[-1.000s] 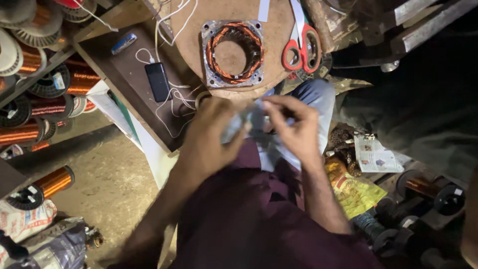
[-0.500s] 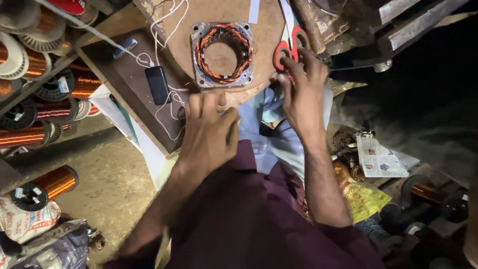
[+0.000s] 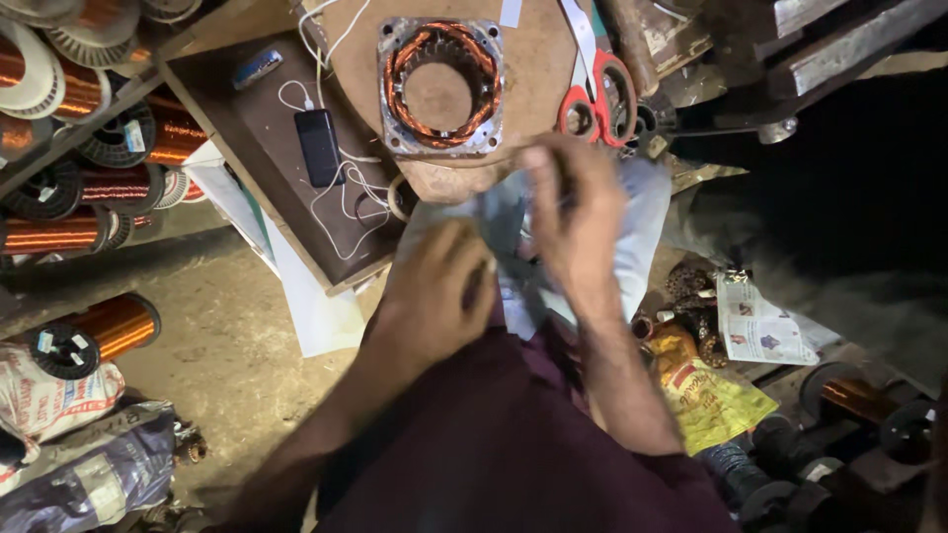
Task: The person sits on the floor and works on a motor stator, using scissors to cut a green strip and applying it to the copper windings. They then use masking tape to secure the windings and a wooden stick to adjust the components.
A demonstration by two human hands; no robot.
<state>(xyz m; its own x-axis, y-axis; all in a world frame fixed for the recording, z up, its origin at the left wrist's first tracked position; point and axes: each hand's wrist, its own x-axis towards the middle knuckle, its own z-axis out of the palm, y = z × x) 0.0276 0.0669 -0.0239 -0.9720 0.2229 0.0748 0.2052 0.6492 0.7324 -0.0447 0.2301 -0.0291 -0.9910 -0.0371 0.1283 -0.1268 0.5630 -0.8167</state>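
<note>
a pale sheet lay across the lap, just below the round worktop. the right hand pinched its upper edge with bent fingers; the left hand pressed it, fingers together. a copper-wound stator and red scissors sat above.

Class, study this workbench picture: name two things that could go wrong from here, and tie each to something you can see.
1. The white cable trails loose from the dark phone-like device close to the left hand; a sweep of the arm might snag it and pull the device off.
2. The red scissors lie just beyond the right hand, beside the copper-wound stator; a careless reach could knock them or nick the windings.
</note>
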